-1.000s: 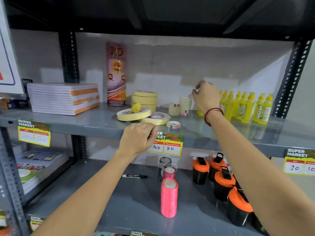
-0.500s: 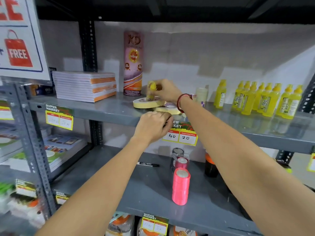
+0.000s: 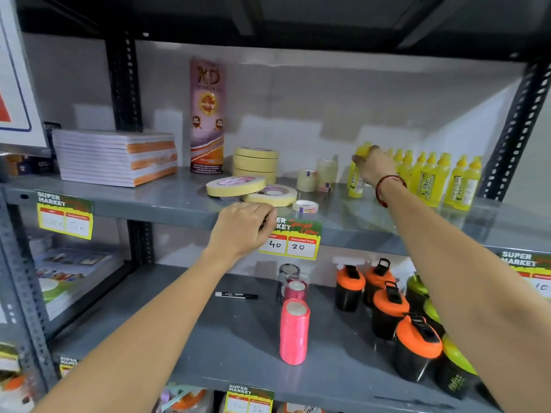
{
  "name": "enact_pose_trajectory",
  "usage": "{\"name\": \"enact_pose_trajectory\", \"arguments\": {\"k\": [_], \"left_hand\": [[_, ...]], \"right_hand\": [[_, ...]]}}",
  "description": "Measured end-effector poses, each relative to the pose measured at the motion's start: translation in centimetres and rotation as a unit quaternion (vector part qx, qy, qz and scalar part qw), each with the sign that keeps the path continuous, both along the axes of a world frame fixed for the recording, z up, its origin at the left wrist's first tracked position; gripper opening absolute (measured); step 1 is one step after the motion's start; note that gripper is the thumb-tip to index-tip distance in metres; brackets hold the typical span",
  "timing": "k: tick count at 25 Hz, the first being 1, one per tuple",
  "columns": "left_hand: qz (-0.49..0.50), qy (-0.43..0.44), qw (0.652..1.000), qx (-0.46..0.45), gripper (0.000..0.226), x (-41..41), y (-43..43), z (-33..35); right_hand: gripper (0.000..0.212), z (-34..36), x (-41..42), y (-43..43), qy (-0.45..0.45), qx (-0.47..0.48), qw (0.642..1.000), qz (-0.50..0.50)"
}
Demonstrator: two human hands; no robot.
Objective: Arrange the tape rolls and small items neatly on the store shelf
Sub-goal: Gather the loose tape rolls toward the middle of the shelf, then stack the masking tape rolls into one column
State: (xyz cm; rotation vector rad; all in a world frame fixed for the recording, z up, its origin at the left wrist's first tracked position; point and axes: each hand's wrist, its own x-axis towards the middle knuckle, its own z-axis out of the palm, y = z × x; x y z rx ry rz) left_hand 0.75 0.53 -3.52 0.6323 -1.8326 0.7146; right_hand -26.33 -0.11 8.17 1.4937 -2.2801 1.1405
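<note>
Right hand (image 3: 374,168) gripped yellow bottle (image 3: 356,174) at left end of bottle row, fingers pinching its neck — bottle standing on shelf (image 3: 167,201). Left hand (image 3: 241,228) at shelf's front edge, fingers curled together; couldn't tell if holding anything. Loose tape rolls (image 3: 253,189) lay on shelf left of that bottle.

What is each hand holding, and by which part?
The right hand grips a yellow bottle near its cap. The left hand is curled at the shelf edge; any contents are hidden.

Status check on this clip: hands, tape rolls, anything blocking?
Right hand gripping yellow bottle beside bottle row. Left hand closed at shelf edge. Two loose tape rolls overlapping, unstacked. Nothing blocking.
</note>
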Motion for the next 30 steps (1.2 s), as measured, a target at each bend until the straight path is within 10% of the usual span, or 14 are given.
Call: {"name": "enact_pose_trajectory", "arguments": {"k": [14,17,20,24,30], "left_hand": [[-0.013,-0.002,1.0,-0.001,0.042,0.1,-0.2,-0.1],[-0.015,0.001,1.0,0.001,0.041,-0.1,-0.5,-0.3],[-0.017,0.002,1.0,-0.004,0.041,0.0,-0.6,-0.2],[0.001,-0.033,0.999,-0.004,0.043,0.5,-0.8,0.2],[0.04,-0.033,0.999,0.01,0.045,4.2,-1.8,0.4]], "right_hand": [[0.041,-2.7,-1.4,0.8,-0.049,0.048,0.996,-0.053],[0.044,-1.8,0.6,1.6,0.032,-0.081,0.989,-0.116],[0.034,0.7,5.8,1.4,0.103,-0.15,0.983,0.027],[0.035,1.1,14.4,-0.1,0.151,0.056,0.933,0.321],[0.031,-0.6,18.7,-3.6,0.221,0.189,0.871,0.395]]}}
